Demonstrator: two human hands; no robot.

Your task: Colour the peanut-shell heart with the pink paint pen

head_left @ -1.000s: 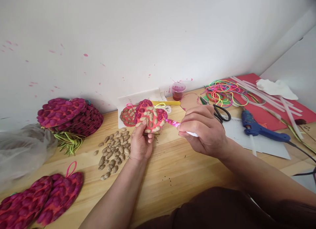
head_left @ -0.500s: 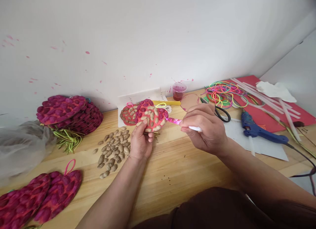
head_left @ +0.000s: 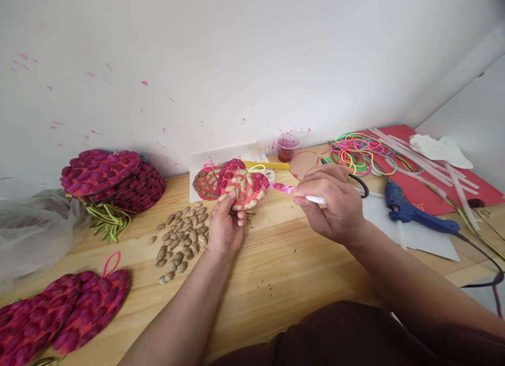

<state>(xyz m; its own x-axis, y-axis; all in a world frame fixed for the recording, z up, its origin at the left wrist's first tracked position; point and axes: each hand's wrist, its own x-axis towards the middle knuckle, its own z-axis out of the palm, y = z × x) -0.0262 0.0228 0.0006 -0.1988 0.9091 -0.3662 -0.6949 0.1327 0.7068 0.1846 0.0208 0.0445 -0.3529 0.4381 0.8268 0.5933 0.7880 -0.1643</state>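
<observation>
My left hand [head_left: 225, 226] grips a red disc covered with peanuts [head_left: 245, 190], its thumb on the front face. Along the top and right rim the peanuts are painted magenta; those in the middle keep their bare shell colour. My right hand [head_left: 329, 200] is closed around a white-handled paintbrush [head_left: 284, 188] with pink smears. Its tip points at the disc's right edge, a small gap away. Behind the held disc, another peanut-covered disc [head_left: 205, 183] lies on white paper. A plastic cup of magenta paint [head_left: 287, 148] stands by the wall.
Loose peanuts [head_left: 183, 234] lie left of my left hand. Stacked magenta discs [head_left: 114, 179] and more painted discs [head_left: 94, 308] occupy the left. On the right are a blue glue gun [head_left: 420, 216], tangled colourful cords [head_left: 361, 150], glue sticks [head_left: 428, 158] and dark-handled scissors [head_left: 365, 187].
My right hand has drawn the brush slightly to the right, so its tip has come away from the disc's edge. The left hand and disc stay nearly still.
</observation>
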